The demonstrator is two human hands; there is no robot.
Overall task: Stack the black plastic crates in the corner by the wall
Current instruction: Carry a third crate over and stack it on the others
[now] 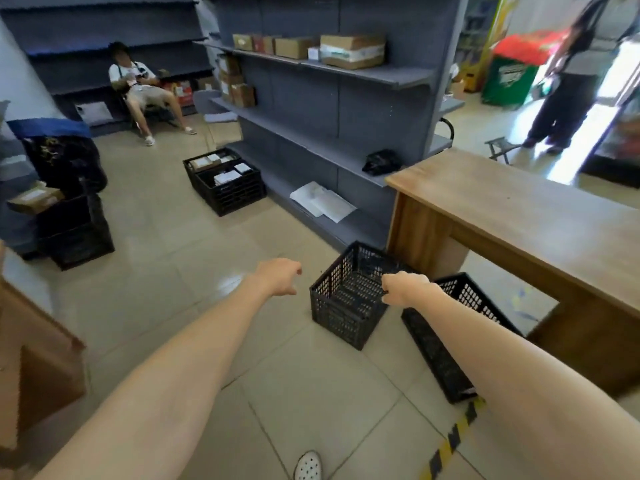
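An empty black crate (349, 296) stands on the floor (194, 258) just right of the frame's centre, close against the leg of the wooden worktop (512, 216). A second crate (446, 341) lies just beside it to the right, partly under the worktop and partly hidden by the right forearm. The right hand (403, 289) is over the first crate's near rim, fingers curled; whether its grip has closed on the rim I cannot tell. The left hand (278, 275) hangs above bare floor to the left of the crate, fingers loosely bent, holding nothing.

Further out, two crates filled with small boxes (225, 181) sit at the foot of the grey shelving (329, 98) in the middle of the frame, and another dark crate (74, 233) stands at the left edge under a black bag (64, 161). One person sits in the upper left of the frame, and another stands at the upper right.

As I judge it, the stacking has hardly begun: the two near crates rest side by side on the floor, not one upon the other, and lifting, carrying and stacking by the wall all remain.
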